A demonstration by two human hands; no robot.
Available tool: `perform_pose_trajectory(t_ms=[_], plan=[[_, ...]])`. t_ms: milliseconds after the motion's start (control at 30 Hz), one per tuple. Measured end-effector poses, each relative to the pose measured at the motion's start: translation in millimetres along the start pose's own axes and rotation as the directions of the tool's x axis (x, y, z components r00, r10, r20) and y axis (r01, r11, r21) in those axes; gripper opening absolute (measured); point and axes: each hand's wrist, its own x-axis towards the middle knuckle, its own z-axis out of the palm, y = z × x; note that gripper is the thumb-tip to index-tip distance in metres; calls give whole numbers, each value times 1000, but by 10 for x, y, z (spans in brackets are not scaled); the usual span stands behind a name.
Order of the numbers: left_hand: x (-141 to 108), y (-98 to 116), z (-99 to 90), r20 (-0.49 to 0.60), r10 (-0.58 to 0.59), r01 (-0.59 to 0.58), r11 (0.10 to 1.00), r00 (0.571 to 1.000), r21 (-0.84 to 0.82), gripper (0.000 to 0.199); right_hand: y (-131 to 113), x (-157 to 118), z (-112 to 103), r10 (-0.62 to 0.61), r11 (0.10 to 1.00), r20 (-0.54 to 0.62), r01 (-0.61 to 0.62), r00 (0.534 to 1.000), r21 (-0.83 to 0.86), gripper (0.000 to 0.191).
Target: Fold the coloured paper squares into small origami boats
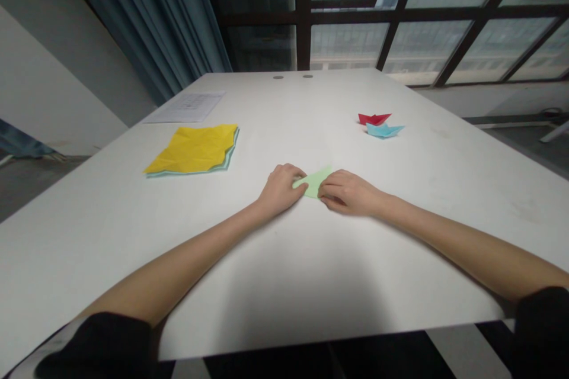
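A small folded piece of light green paper (313,182) is on the white table, between my two hands. My left hand (283,188) grips its left end, thumb on top and fingers behind. At the right end, my right hand (349,192) has its fingers curled and pressed on the paper's edge, covering part of it. A pointed tip of the paper shows above the right fingers. Beyond my right hand stand two folded paper boats, a red boat (374,119) and a light blue boat (384,131) just in front of it.
A stack of paper squares with a yellow sheet (195,149) on top lies to the left. Behind it is a printed white sheet (186,108) near the table's left edge. The white table (275,260) reaches back toward windows and a blue curtain (164,18).
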Motion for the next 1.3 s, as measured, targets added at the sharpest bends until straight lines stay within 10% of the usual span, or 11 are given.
perform_pose_trajectory(t_ms=[100, 267, 567, 1067, 1300], plan=[[32, 39, -10, 39, -132, 137, 932, 990, -336, 16, 18, -8, -4, -5, 1000, -19, 4, 1000, -29, 17], [52, 153, -10, 142, -215, 242, 570, 966, -785, 25, -14, 24, -40, 65, 997, -120, -70, 991, -31, 21], [24, 305, -23, 149, -278, 228, 275, 949, -934, 30, -196, 143, -100, 495, 804, -228, -342, 838, 487, 14], [38, 306, 4, 80, -361, 205, 325, 929, -923, 27, -204, 154, -40, 624, 532, -81, -347, 777, 773, 19], [25, 219, 142, -84, -320, 127, 587, 944, -800, 38, -252, 152, -43, 519, 729, -230, -287, 823, 622, 25]])
